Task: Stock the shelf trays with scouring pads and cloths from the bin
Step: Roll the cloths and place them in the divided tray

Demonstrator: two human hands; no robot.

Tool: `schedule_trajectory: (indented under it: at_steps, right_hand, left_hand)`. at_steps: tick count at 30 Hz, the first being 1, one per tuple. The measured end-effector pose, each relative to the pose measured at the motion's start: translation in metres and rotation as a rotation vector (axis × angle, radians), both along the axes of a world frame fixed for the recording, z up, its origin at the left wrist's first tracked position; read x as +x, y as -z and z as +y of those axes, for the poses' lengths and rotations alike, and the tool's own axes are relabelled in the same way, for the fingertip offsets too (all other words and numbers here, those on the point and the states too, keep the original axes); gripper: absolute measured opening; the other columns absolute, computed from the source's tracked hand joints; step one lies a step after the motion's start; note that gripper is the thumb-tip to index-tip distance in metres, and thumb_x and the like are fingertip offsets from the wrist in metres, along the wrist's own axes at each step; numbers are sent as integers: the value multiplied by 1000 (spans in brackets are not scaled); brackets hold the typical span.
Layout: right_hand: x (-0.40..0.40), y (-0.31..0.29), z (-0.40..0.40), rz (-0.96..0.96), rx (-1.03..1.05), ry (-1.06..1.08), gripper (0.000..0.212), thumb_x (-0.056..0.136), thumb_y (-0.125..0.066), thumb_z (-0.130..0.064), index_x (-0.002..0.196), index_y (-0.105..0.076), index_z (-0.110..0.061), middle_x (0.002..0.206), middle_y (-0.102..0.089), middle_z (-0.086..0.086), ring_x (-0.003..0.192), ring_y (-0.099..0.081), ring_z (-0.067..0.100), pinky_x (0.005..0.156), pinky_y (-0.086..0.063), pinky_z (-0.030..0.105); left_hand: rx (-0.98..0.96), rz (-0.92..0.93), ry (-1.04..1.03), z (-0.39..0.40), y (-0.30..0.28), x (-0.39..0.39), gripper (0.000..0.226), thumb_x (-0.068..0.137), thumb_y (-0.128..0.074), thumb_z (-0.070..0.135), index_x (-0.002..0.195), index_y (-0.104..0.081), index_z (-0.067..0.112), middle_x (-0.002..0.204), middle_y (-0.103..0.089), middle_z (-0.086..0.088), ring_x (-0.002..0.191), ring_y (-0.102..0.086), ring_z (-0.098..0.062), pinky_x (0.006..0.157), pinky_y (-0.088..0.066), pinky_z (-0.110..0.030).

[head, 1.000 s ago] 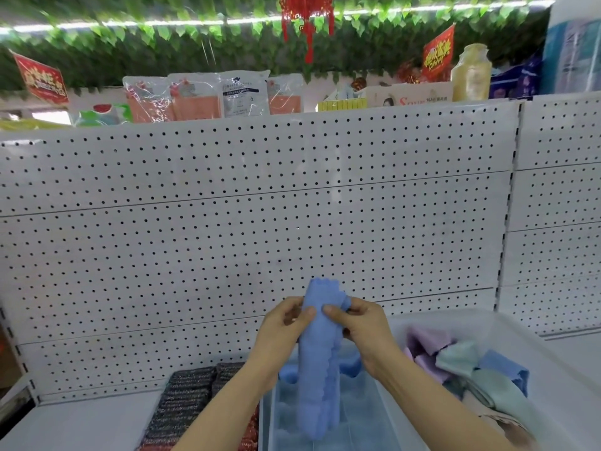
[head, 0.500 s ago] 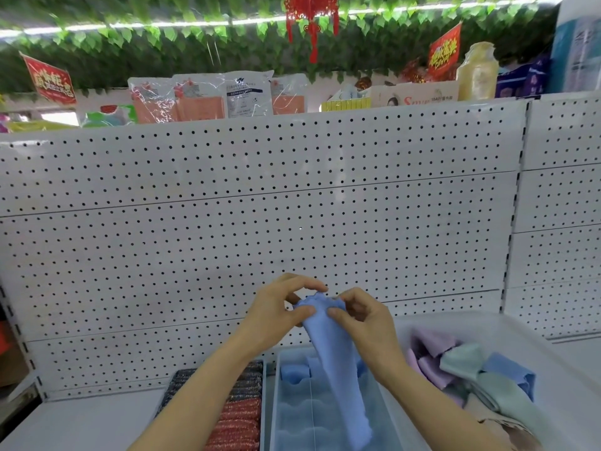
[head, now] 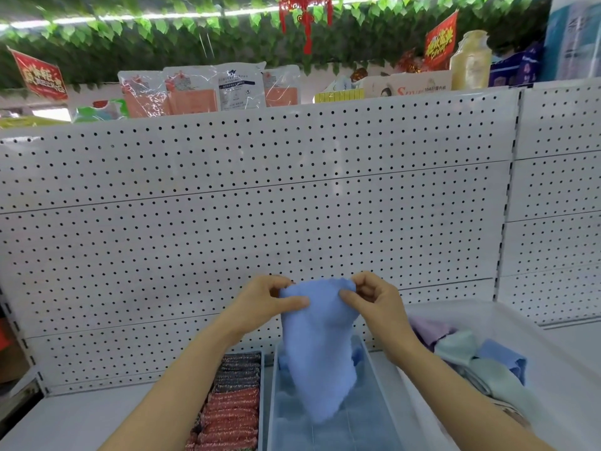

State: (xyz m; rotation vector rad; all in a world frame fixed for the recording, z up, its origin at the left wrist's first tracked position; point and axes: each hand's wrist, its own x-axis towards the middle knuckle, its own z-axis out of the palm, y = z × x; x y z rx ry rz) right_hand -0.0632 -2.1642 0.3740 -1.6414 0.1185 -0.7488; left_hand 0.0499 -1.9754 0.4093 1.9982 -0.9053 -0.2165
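The large translucent plastic bin at the right holds loose pastel cloths. Left of it sit a clear plastic shelf tray and a tray of red and dark scouring pads. The step seems to be spreading a soft blue cloth for folding; next it likely needs folding and lowering into the clear tray. The left hand and right hand each pinch a top corner, and the cloth hangs between them above that tray.

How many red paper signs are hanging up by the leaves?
2. One red sign hangs at the far left above the shelf; the other red sign hangs at upper right beside a yellowish bottle. More may be out of view.
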Motion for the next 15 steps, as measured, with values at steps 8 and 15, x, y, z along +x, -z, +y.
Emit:
schedule_trajectory:
  at_steps: [8, 15]
  right_hand:
    - [12, 8, 19, 213, -254, 347, 15, 79, -63, -16, 69, -52, -20, 47, -46, -7, 48, -41, 13, 52, -41, 26]
    - [5, -2, 32, 116, -281, 292, 16, 81, -69, -26, 68, -60, -21, 63, -66, -7, 61, -61, 6, 59, -51, 24]
  left_hand:
    - [138, -386, -456, -38, 21, -29, 20, 82, -62, 35, 76, -48, 22, 60, -54, 4, 57, -50, -17, 48, -39, -28]
    - [-262, 107, -182, -41, 9, -42, 15, 90, -66, 19, 89, -67, 4, 77, -74, -8, 69, -73, -20, 69, -61, -42]
